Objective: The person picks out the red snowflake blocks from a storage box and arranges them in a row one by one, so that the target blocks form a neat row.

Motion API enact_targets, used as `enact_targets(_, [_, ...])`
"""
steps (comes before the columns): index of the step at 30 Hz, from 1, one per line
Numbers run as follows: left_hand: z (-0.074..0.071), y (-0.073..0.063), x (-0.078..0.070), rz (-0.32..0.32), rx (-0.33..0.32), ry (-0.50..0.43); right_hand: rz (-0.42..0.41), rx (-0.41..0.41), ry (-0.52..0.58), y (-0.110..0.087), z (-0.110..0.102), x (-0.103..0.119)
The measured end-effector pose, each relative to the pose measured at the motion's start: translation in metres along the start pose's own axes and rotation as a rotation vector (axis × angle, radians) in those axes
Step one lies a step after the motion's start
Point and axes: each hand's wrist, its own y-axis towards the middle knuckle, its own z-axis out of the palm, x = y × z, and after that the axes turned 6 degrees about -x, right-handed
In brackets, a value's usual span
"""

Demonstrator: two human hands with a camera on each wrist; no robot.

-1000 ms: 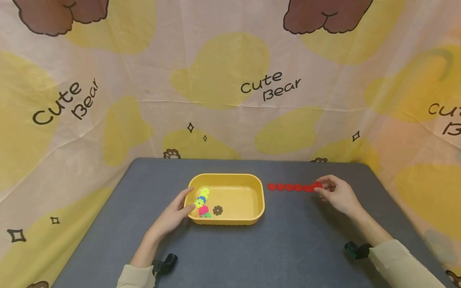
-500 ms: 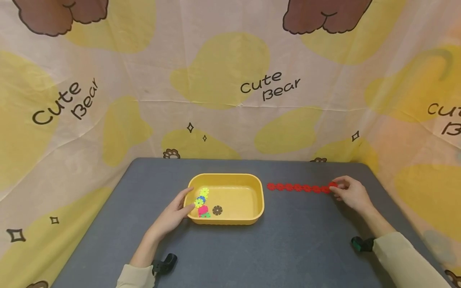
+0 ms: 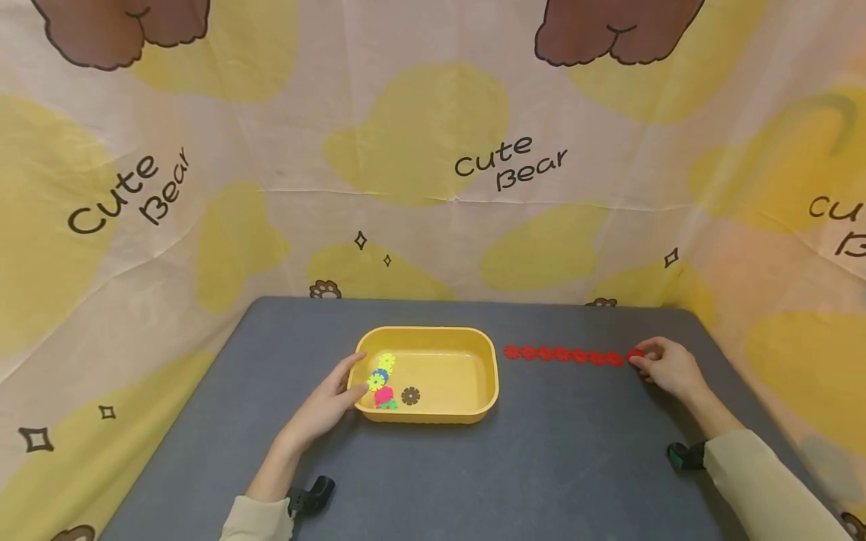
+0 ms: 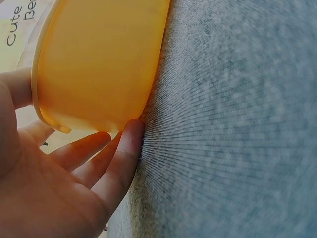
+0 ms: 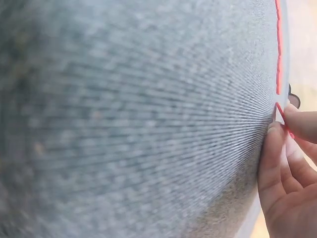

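Note:
In the head view, a yellow plastic tub (image 3: 433,415) stands mid-table. My left hand (image 3: 327,406) grips its left end, the thumb over the rim and fingers against the outer wall, as the left wrist view also shows. Right of the tub, several red notched plastic discs (image 3: 561,353) lie in a straight row. At the row's right end my right hand (image 3: 671,367) pinches another red disc (image 3: 634,355) between thumb and fingers. In the right wrist view this red disc (image 5: 279,110) is tilted, its lower edge near the tabletop, with a small gap to the row.
Inside the tub's left side lie yellow, blue, pink and green notched discs (image 3: 384,394), partly overlapping. A brown disc (image 3: 410,396) lies apart from them. The grey table (image 3: 487,481) has printed cloth (image 3: 413,150) hanging behind and beside it.
My right hand has moved rightward along the row, which has grown longer with added red discs. A gap now separates the held disc from the row. The left hand and tub stay put.

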Motion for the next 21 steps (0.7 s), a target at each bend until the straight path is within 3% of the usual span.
enact_targets(8, [0.001,0.0,-0.001,0.002,0.004,-0.012,-0.038,0.022,-0.072,0.0,-0.005,0.001])
enact_targets(21, [0.0,0.002,0.001,0.02,-0.005,-0.009,-0.051,0.056,-0.057,-0.031,-0.015,0.018])
